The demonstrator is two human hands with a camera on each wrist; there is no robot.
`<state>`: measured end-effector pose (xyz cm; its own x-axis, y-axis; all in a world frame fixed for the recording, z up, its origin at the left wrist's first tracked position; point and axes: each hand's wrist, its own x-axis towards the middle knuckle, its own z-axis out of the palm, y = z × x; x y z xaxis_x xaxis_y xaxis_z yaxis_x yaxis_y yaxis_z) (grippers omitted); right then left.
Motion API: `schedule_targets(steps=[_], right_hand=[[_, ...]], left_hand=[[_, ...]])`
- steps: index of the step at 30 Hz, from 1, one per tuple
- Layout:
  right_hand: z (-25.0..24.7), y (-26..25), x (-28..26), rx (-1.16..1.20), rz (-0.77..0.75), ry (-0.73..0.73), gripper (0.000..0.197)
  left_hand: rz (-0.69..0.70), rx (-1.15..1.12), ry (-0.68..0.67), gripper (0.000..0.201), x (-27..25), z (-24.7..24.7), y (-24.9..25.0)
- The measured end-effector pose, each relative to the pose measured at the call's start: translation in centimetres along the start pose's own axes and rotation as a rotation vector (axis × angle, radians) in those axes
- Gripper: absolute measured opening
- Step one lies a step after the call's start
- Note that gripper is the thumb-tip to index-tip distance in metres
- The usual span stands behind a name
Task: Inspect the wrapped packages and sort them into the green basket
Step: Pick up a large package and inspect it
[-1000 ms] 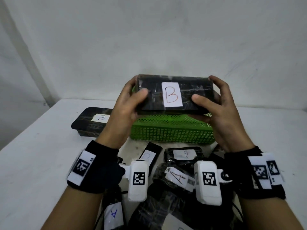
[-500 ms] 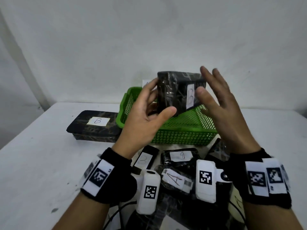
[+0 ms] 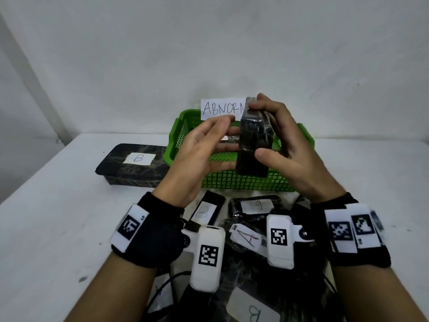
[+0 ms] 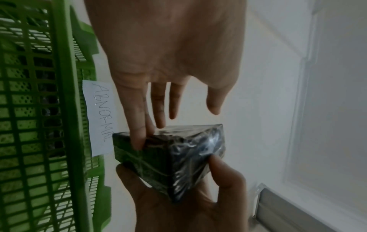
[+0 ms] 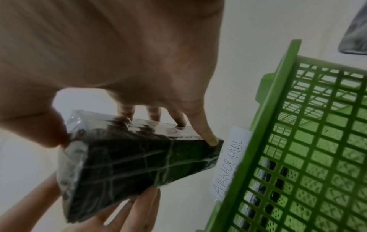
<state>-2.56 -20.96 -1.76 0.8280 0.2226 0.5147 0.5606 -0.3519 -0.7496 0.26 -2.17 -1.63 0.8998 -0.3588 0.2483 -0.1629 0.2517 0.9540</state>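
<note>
The right hand (image 3: 287, 149) grips a black rectangular package wrapped in clear film (image 3: 254, 145), held on end above the near wall of the basket: the thumb presses one long face low down, and the fingers curl over the opposite face up to the top end. In the right wrist view the fingertips (image 5: 211, 139) sit along the far edge of that face. The left hand (image 3: 199, 154) is just left of the package with its fingers straight; in the left wrist view its fingertips (image 4: 139, 141) touch the package's end without wrapping it.

Nearest the person, below both wrists, lies a heap of black film-wrapped packages with white paper labels (image 3: 250, 238), lettered A, B and one that reads like 9. Beyond the heap stands the green plastic mesh basket (image 3: 243, 182), directly behind and under the held package. A white paper sign lettered ABNORMAL (image 3: 220, 110) is fixed to its far rim, partly hidden by the package. Left of the basket a flat black wrapped package labelled B (image 3: 134, 163) rests on the white table (image 3: 58, 205).
</note>
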Motion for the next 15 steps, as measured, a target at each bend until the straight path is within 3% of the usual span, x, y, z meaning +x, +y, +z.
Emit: schedule_targets(steps=[4, 12, 15], right_hand=[[0.9, 0.3, 0.4, -0.016, -0.035, 0.000, 0.071], [2.0, 0.7, 0.8, -0.056, -0.185, 0.152, 0.065], [1.1, 0.5, 0.6, -0.056, -0.209, 0.153, 0.064]], left_hand=[[-0.083, 0.023, 0.022, 0.058, 0.1, 0.1, 0.1], [-0.018, 0.001, 0.065, 0.039, 0.0, 0.1, 0.3], [-0.051, -0.029, 0.091, 0.048, 0.2, 0.4, 0.2]])
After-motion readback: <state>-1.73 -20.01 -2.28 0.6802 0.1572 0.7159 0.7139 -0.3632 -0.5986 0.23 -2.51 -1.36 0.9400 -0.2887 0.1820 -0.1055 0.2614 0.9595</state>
